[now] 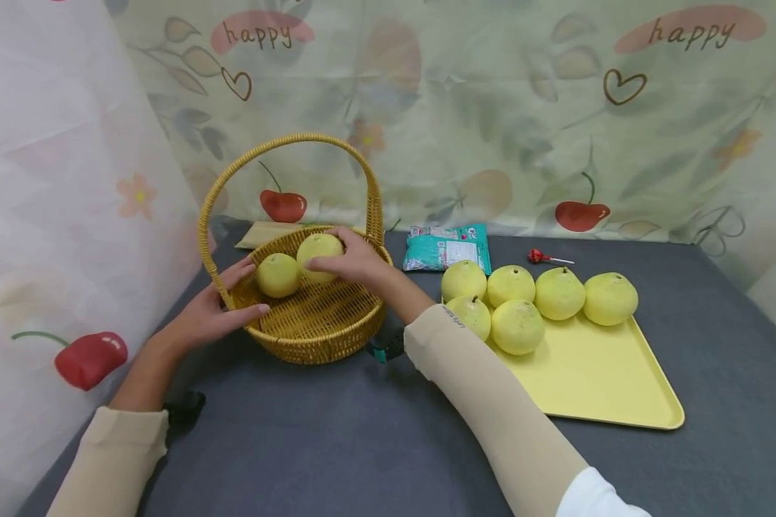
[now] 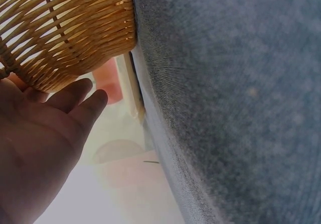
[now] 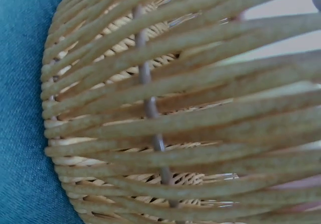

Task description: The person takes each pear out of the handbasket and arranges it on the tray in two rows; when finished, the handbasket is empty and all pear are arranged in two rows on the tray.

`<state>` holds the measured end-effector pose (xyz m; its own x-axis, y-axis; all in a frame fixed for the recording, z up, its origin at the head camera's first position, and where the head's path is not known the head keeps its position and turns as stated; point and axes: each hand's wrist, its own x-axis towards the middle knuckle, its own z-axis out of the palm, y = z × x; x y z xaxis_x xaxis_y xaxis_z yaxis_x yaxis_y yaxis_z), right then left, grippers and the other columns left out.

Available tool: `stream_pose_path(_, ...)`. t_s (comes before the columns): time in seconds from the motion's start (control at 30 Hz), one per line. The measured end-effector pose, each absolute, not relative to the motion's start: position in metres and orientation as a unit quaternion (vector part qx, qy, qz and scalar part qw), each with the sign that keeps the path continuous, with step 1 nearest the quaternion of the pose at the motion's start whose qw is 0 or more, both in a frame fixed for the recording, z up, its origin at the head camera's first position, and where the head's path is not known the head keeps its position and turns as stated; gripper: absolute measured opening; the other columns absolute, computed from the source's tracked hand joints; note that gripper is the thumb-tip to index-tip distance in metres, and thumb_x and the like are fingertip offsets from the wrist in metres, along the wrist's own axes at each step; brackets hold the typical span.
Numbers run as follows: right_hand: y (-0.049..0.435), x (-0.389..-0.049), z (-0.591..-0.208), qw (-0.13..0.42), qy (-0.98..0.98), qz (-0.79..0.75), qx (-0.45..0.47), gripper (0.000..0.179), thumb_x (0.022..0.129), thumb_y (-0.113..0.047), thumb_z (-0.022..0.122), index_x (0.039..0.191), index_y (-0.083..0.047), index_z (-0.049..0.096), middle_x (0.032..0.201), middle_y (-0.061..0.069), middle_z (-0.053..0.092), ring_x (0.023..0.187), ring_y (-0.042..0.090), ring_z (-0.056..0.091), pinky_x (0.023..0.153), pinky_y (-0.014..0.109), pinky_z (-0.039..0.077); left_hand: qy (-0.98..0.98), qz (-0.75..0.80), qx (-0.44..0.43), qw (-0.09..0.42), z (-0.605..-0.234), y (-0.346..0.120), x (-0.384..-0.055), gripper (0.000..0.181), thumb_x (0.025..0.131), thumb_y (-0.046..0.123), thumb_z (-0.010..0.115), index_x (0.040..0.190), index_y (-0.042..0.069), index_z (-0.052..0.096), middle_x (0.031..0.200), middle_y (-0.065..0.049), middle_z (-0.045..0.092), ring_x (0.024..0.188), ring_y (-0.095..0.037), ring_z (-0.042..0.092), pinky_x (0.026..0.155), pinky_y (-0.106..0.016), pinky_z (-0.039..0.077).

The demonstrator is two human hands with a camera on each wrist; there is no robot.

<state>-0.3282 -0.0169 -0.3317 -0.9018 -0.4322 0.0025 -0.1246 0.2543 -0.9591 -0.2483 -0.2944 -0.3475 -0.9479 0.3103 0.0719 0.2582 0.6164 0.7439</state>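
Note:
A golden wicker basket [image 1: 317, 348] with a tall arched handle [image 1: 307, 138] stands on the dark table. My left hand [image 1: 216, 309] grips its left side, thumb over the rim and fingers along the outer wall; the left wrist view shows those fingers [image 2: 75, 96] against the weave. Inside the basket, my right hand [image 1: 356, 258] holds a pale yellow round pear [image 1: 320, 251] between thumb and fingers. Another pear [image 1: 278, 276] lies in the basket just left of it. Basket weave [image 3: 150, 103] fills most of the right wrist view and hides the right hand there.
Right of the basket, a yellow tray [image 1: 611, 380] bears several more pears [image 1: 517, 327] at its back and left. Behind it lie a teal packet [image 1: 446, 248] and a red lollipop [image 1: 538, 255]. A flat tan item [image 1: 265, 233] lies behind the basket, before a printed cloth backdrop [image 1: 459, 122].

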Motion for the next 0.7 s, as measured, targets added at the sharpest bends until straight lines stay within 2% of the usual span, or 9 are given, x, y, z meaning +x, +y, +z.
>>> stream_pose_path(0.2, -0.017, -0.328, -0.332, 0.113, 0.768, -0.603, -0.183, 0.066, 0.088, -0.032, 0.078, 0.146, -0.021, 0.048, 0.125, 0.007, 0.055, 0.099, 0.025, 0.059, 0.087, 0.055, 0.052, 0.897, 0.410, 0.160, 0.029, -0.347, -0.295, -0.247, 0.089, 0.093, 0.033, 0.074, 0.160, 0.007, 0.022, 0.167, -0.004, 0.010, 0.151, -0.030, 0.007, 0.113, -0.062, 0.021)
stream_pose_path(0.43, -0.012, -0.327, -0.323, 0.104, 0.758, -0.615, -0.192, 0.060, 0.091, -0.028, 0.074, 0.145, -0.021, 0.048, 0.128, 0.009, 0.052, 0.102, 0.028, 0.060, 0.082, 0.052, 0.055, 0.899, 0.406, 0.164, 0.027, -0.349, -0.295, -0.248, 0.088, 0.093, 0.034, 0.074, 0.160, 0.008, 0.023, 0.167, -0.003, 0.010, 0.151, -0.030, 0.008, 0.113, -0.062, 0.022)
stream_pose_path(0.7, -0.006, -0.323, -0.313, 0.098, 0.746, -0.634, -0.177, 0.055, 0.089, -0.026, 0.076, 0.140, -0.024, 0.054, 0.128, 0.007, 0.053, 0.103, 0.028, 0.060, 0.078, 0.048, 0.056, 0.896, 0.410, 0.169, 0.028, -0.349, -0.297, -0.250, 0.088, 0.093, 0.031, 0.074, 0.160, 0.008, 0.022, 0.167, -0.004, 0.010, 0.151, -0.029, 0.007, 0.113, -0.062, 0.020)
